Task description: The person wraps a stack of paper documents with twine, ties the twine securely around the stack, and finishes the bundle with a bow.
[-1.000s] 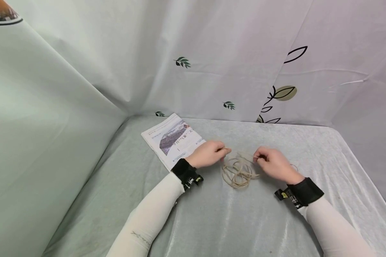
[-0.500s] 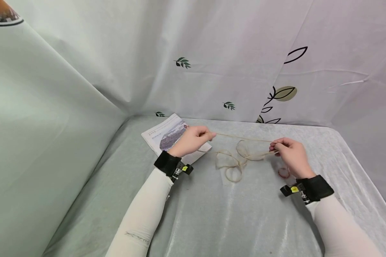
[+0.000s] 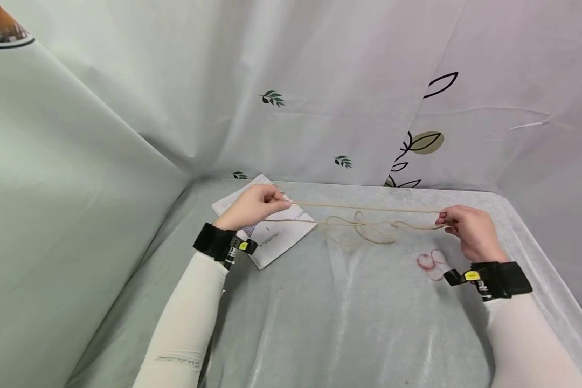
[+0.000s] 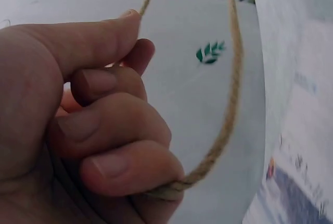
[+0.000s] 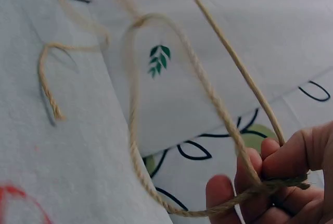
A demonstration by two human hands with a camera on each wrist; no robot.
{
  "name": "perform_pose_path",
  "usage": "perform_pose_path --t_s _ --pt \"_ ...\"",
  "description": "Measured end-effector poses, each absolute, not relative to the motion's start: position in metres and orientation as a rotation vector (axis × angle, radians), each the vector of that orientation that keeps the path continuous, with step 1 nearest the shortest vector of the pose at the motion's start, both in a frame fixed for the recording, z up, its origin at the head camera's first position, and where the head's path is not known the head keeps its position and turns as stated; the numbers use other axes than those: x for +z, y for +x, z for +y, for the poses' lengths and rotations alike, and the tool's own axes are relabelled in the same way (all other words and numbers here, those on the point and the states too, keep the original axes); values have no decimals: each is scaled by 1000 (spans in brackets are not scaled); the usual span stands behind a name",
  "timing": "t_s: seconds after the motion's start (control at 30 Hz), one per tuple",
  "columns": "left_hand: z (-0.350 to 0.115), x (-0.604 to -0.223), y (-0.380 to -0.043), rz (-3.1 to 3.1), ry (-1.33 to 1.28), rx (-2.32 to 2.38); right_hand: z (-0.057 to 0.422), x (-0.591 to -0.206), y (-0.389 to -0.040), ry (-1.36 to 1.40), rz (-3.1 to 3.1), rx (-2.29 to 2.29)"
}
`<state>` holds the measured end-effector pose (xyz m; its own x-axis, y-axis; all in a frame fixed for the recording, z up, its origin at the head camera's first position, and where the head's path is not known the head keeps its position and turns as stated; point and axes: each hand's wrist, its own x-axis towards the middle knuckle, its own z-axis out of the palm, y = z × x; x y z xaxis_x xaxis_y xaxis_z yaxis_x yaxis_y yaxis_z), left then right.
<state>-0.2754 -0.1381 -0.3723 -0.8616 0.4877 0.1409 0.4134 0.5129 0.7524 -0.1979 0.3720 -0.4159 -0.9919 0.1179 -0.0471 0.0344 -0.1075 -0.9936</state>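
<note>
A thin tan jute rope (image 3: 364,208) stretches nearly straight between my two hands in the head view. My left hand (image 3: 254,206) pinches it between thumb and forefinger, above a folded newspaper (image 3: 281,245). In the left wrist view, another stretch of the rope (image 4: 237,67) curves out from under the lower curled fingers. On the other side, my right hand (image 3: 471,229) pinches the rope near a short end. A loop of rope (image 5: 205,86) hangs from those fingers in the right wrist view. Looser coils sag between the hands, and a free end shows over the table.
A loosely looped red string (image 3: 427,262) lies on the grey cloth-covered table (image 3: 330,323), left of my right wrist. Behind the table hangs a pale curtain (image 3: 310,129) with leaf prints. Another pale sheet (image 3: 77,161) slopes along the left side.
My hands have moved apart, left hand leftward and right hand rightward. The coiled rope pile has been lifted and drawn out into a long stretch. The red string has come into view.
</note>
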Motion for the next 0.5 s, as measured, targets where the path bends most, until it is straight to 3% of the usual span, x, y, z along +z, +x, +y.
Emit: perform_pose_path --t_s 0.17,0.33,0.5 --pt "-158 -373 -274 2668 748 1341 378 -414 -200 -205 -2394 1965" --pt "-172 -381 -268 2646 683 1530 373 -415 -200 -14 -2859 1432" --pt "-181 -388 -267 2664 639 1553 363 -420 -203 91 -2631 1948"
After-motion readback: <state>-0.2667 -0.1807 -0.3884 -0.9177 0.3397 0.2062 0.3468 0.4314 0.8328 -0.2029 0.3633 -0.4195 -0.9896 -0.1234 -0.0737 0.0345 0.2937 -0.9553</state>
